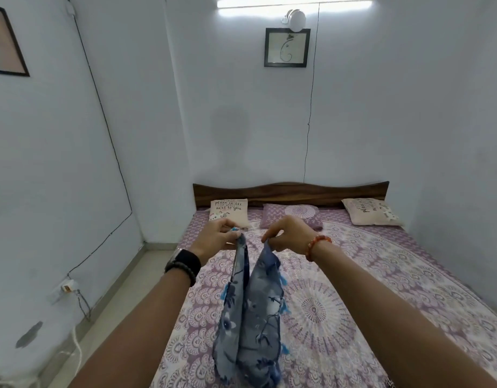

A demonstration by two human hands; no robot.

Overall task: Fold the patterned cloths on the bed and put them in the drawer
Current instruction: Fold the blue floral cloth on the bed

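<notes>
Both arms reach out over the bed, and between them hangs a blue-grey floral patterned cloth with small bright blue tassels (pixel 253 317), held up by its two top corners so that it droops in two long folds toward the near edge of the bed. The left hand (pixel 216 236) pinches one corner between thumb and curled fingers, its grip clamped on the fabric; a black watch and a dark bead bracelet (pixel 183 264) sit on that wrist. The right hand (pixel 286 236) pinches the other corner in the same way, fingertips together on the cloth, with an orange bead bracelet (pixel 317 246) around its wrist. The two hands are near each other but apart, so the cloth sags between them, and whether its lower end touches the bed cannot be told. The bed is covered with a purple and white mandala-print bedsheet (pixel 367 289). At its far end stands a dark wooden headboard (pixel 292 191), and in front of it lie a cream cushion with black lettering (pixel 229 210) on the left, a purple patterned pillow (pixel 292 215) in the middle and a second cream lettered cushion (pixel 370 215) on the right. A black-framed line drawing (pixel 287 47) hangs on the pale wall above.
</notes>
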